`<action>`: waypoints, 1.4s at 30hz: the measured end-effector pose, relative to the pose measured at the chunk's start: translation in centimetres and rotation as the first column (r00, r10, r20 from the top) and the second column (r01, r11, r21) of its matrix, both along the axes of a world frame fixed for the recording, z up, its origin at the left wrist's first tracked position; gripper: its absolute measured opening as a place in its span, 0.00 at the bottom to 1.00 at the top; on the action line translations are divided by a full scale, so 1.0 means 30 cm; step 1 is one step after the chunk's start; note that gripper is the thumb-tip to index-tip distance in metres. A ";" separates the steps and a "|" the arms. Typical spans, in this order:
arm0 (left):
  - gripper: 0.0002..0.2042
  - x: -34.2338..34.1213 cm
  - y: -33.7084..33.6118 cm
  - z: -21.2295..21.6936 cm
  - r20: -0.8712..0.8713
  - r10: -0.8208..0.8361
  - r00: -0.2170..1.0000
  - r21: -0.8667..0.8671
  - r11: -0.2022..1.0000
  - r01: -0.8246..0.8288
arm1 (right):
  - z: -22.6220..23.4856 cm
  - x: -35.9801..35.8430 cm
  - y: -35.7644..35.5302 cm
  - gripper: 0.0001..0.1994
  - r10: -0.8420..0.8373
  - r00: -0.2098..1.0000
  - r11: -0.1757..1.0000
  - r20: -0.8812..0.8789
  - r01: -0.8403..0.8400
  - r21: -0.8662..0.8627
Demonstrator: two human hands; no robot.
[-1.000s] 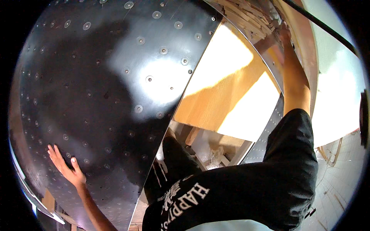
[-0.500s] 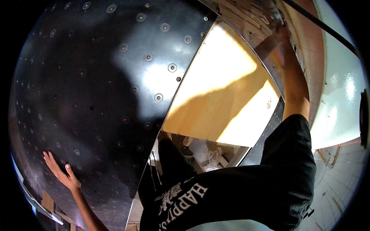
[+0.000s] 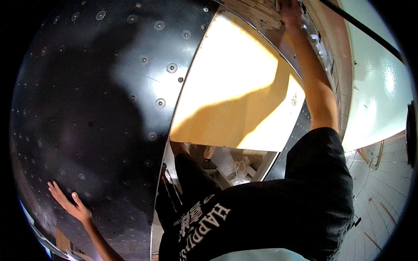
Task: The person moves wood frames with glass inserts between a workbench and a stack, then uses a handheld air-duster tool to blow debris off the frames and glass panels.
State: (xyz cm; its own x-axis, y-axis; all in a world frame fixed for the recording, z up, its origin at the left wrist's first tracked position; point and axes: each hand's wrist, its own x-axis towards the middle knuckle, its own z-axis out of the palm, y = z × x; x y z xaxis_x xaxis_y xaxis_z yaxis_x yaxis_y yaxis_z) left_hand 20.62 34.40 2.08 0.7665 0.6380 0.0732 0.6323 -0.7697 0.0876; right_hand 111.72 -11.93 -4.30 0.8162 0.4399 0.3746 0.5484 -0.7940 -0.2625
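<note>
My left hand [image 3: 72, 204] lies flat on a black tabletop [image 3: 87, 143] dotted with small round metal fittings, fingers stretched and thumb apart, holding nothing. My right arm reaches far forward along the right side of a pale yellow board [image 3: 230, 87]. At its end, my right hand [image 3: 291, 15] is beside a pile of thin wooden strips [image 3: 250, 13] at the top edge. Its fingertips run into the strips and the picture's edge, so whether it grips one cannot be made out. The yellow board lies beside the tabletop, partly in shadow.
Below the board's near edge is an opening with wood scraps [image 3: 209, 152] and a crumpled clear plastic piece [image 3: 241, 172]. A glossy pale green surface [image 3: 379, 100] stands at the right, with a dark bar [image 3: 365, 30] above it. The tiled floor [image 3: 379, 195] shows lower right.
The view has shifted, moving the board and tabletop leftward and slightly up. My right hand has come left and up beside the strips. My left hand stays flat on the tabletop.
</note>
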 end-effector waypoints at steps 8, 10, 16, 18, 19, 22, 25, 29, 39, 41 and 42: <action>0.32 -0.013 -0.027 0.029 -0.008 -0.016 1.000 0.009 1.000 0.016 | 0.069 -0.239 -0.202 0.24 0.020 0.999 0.954 -0.045 -0.005 0.301; 0.34 -0.021 -0.011 0.043 -0.019 -0.014 1.000 0.028 1.000 0.014 | 0.035 -0.175 -0.519 0.24 -0.179 0.982 0.956 -0.061 0.188 0.224; 0.32 -0.013 -0.036 -0.015 0.047 0.004 0.999 -0.045 0.999 -0.002 | 0.032 0.179 -1.076 0.35 -0.835 0.532 0.531 -0.143 0.846 0.046; 0.33 0.000 -0.027 -0.006 0.059 -0.023 0.998 -0.039 0.999 0.025 | -0.027 0.237 -1.119 0.35 -0.831 0.500 0.516 -0.244 0.857 0.002; 0.33 0.007 -0.044 0.014 0.036 -0.030 0.999 -0.054 0.998 0.032 | -0.046 0.271 -1.108 0.34 -0.782 0.577 0.609 -0.234 0.788 -0.092; 0.34 -0.003 -0.027 0.037 0.013 0.017 1.000 -0.041 0.999 -0.016 | 0.003 0.374 -1.043 0.32 -0.576 0.779 0.814 -0.248 0.517 -0.266; 0.35 0.034 0.012 0.005 0.056 0.027 0.998 -0.082 0.996 -0.022 | 0.008 0.386 -1.014 0.32 -0.460 0.827 0.880 -0.322 0.378 -0.286; 0.34 -0.011 -0.038 0.016 0.080 0.061 0.995 -0.073 0.996 -0.056 | -0.075 0.295 -0.780 0.31 -0.276 0.917 0.945 -0.288 0.204 -0.255; 0.33 0.004 -0.025 0.041 0.099 0.049 0.994 -0.075 0.996 -0.042 | -0.033 -0.207 -0.224 0.30 0.126 0.955 0.986 -0.270 -0.152 -0.075; 0.33 0.009 -0.018 0.044 0.097 0.047 0.994 -0.075 0.996 -0.039 | 0.012 -0.234 -0.049 0.30 0.235 0.937 0.962 -0.258 -0.262 -0.074; 0.32 0.003 -0.011 0.040 0.088 0.041 0.995 -0.067 0.997 -0.035 | 0.038 -0.261 0.038 0.30 0.288 0.923 0.946 -0.253 -0.316 -0.073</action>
State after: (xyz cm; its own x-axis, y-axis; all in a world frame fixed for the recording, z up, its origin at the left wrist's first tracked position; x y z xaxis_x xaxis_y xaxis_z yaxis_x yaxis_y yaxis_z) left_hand 20.72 34.07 3.28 0.7340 0.6721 0.0974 0.6483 -0.7362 0.1944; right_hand 103.89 -10.80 -3.15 0.6968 0.7067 0.1225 0.6995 -0.6317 -0.3342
